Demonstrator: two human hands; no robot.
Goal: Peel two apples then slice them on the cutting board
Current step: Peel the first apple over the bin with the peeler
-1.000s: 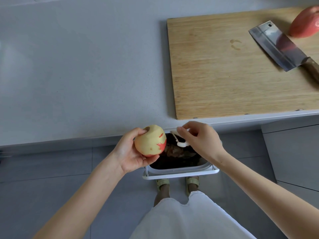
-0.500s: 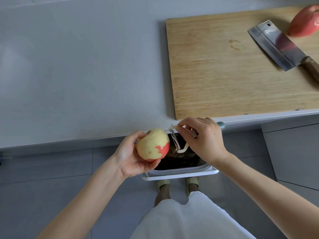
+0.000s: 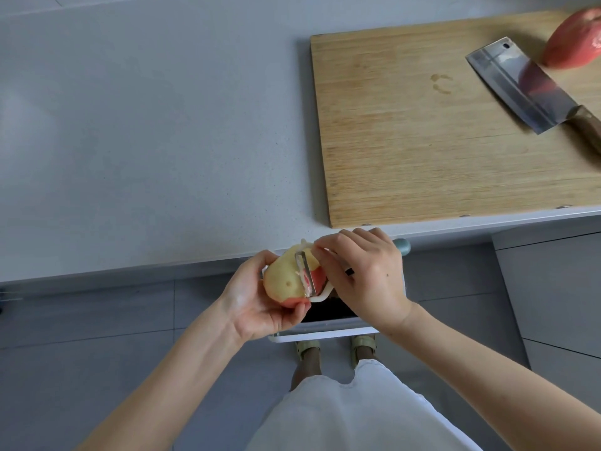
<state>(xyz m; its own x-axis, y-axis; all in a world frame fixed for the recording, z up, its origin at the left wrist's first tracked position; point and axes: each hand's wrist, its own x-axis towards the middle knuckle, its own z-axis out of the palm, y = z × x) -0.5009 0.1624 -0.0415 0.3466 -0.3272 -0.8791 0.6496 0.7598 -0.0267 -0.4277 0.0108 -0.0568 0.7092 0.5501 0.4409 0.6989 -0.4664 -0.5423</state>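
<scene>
My left hand (image 3: 252, 301) holds a mostly peeled apple (image 3: 286, 276), pale yellow with a few red skin patches, just off the counter's front edge. My right hand (image 3: 367, 281) grips a white peeler (image 3: 307, 275), and its blade lies against a red patch on the apple's right side. A second apple (image 3: 575, 43), red and unpeeled, sits at the far right corner of the wooden cutting board (image 3: 422, 151). A cleaver (image 3: 520, 86) lies on the board beside it, with its dark handle toward the right edge.
A white bin (image 3: 325, 333) with dark contents hangs below the counter edge, under my hands. Grey countertop (image 3: 146, 141) stretches left of the board. Grey cabinet fronts (image 3: 553, 288) lie at right, floor tiles and my feet below.
The peeler, held apart from the apple over the bin before, now rests on the apple. The apple has turned in my left hand and moved slightly right.
</scene>
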